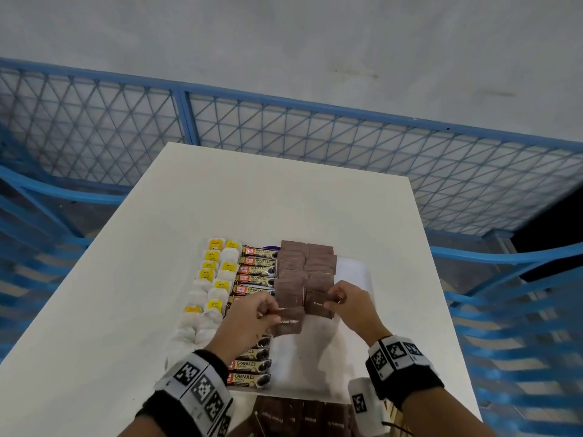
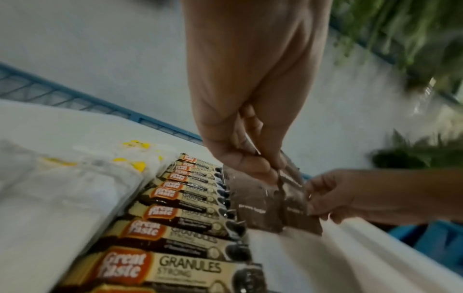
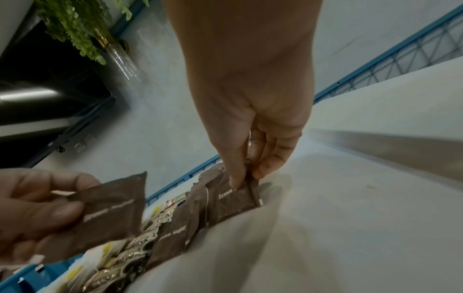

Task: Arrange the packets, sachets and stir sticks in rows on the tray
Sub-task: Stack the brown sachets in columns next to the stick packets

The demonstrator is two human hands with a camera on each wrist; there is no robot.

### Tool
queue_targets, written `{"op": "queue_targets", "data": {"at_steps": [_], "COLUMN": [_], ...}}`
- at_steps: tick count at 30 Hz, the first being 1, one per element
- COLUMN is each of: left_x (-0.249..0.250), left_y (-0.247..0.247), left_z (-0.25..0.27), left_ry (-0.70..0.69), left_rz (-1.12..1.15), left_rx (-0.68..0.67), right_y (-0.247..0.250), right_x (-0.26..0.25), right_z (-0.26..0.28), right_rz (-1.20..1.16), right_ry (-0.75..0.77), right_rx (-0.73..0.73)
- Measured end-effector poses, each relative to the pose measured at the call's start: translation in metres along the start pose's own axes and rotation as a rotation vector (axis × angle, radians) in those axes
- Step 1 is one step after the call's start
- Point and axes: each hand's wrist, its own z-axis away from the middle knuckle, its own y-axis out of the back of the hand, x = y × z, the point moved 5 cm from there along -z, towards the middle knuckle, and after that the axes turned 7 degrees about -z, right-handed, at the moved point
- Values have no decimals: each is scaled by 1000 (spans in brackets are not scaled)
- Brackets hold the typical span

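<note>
A white tray (image 1: 354, 270) on the white table (image 1: 284, 200) holds rows of tea bags (image 1: 212, 280) with yellow tags, coffee granule sticks (image 1: 257, 272) and two columns of brown sugar sachets (image 1: 304, 263). My left hand (image 1: 272, 312) pinches one brown sachet (image 1: 289, 323) just above the near end of the left column; the same sachet (image 3: 110, 214) shows in the right wrist view. My right hand (image 1: 332, 302) pinches the right edge of another brown sachet (image 1: 318, 306) lying at the near end of the right column. Thumb and fingers of the right hand (image 3: 246, 178) close on that sachet (image 3: 230, 200).
More loose brown sachets (image 1: 299, 417) lie on the table between the tray and me. Bare tray floor (image 1: 315, 357) lies near and right of the sachet columns. A blue mesh fence (image 1: 284, 127) surrounds the table. A plant in a glass vase (image 3: 82, 29) stands off to the right.
</note>
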Motion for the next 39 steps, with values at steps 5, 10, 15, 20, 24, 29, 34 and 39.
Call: {"op": "queue_targets", "data": {"at_steps": [5,10,15,20,24,29,34,39], "left_x": [0,-2,0,1,7,1,-29,-46], "left_y": [-9,-15,-18,-20,-10,-3,-11,-31], "left_z": [-17,-29,-36,-33,-16,29,83,114], "left_ry": [-16,-33,-51,-62,-122,-148,-121,-82], "left_rz": [-197,-275,-313,-364,-362,-323,-425,-534], "left_rx": [-37,-41,10,77,142,-23,-273,-460], "right_y": [-1,-3,-6,-5,0,-11,-14,-27], "right_x": [2,2,2,-1,-10,-14,13,31], "right_z": [-6,-7,-10,-5,15,63,109,145], "right_rz": [60,67,98,143,141,180,299,390], "right_ry": [18,50,73,105,138,190,148,56], "right_rx": [26,44,45,82,106,-48,-128,-242]}}
